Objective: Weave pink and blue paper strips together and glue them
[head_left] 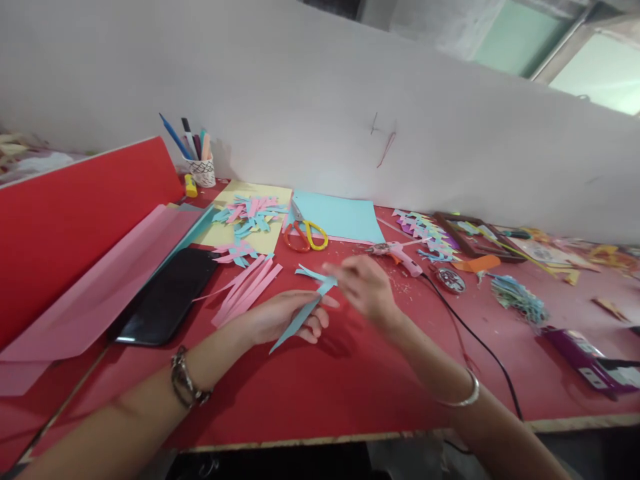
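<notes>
My left hand (293,317) is closed on a light blue paper strip (299,321), which slants from lower left to upper right. By the strip's upper end is my right hand (367,288); motion blurs its fingers, so whether they touch the strip is unclear. Just behind the strip lies another small blue paper piece (310,272) on the red tabletop (300,400). Pink paper strips (250,290) are fanned out to the left of my left hand. Beyond my hands rest scissors (306,233) with one red and one yellow handle loop.
A black phone (170,293) and pink sheets (110,287) lie at left. Cut pink and blue pieces (253,210) cover a yellow sheet. A pink glue gun (405,257) trails a black cord (473,337) to the right. A purple power strip (585,357) sits far right.
</notes>
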The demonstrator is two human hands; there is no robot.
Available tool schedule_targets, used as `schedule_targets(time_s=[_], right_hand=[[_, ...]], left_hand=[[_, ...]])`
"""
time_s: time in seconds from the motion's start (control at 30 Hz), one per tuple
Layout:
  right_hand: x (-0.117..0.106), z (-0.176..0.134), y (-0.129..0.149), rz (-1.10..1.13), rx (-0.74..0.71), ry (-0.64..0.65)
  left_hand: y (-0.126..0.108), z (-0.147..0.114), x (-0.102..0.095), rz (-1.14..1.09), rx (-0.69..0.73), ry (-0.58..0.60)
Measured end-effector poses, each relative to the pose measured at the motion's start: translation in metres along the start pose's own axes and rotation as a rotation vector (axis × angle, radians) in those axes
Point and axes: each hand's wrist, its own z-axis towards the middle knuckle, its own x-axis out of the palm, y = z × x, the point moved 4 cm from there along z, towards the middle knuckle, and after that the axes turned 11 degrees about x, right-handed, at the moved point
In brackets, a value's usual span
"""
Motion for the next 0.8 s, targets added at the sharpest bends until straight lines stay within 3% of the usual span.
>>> schedule_targets(time_s=[0.03,0.1,0.23,0.4,0.6,0.7,0.8], right_hand=[[0.004,-0.01,0.005,-0.073,-0.131,0.071],[0.008,-0.025,0.01,-0.132,-0.241,0.116],[0.01,-0.037,0.013,-0.269,-0.312,0.031],[0.005,-0.031,0.009,-0.038,-0.048,0.122],[0.015,-0.033,0.01,0.28,0.158,0.522],[0.016,-0.03,0.0,0.334,0.28,0.502],[0.012,-0.027,-0.017,0.355,0.429,0.392]], left_hand=[[0.002,0.0,0.0,0.013,-0.044,0.003],[0.006,0.0,0.001,0.06,-0.133,0.032],[0.009,-0.001,0.006,0.106,-0.186,0.049],[0.008,-0.005,0.01,0.169,-0.12,0.13],[0.009,-0.011,0.012,0.42,-0.173,0.213],[0.007,-0.009,0.008,0.543,-0.094,0.198],[-0.004,-0.004,-0.002,0.761,0.106,0.028]])
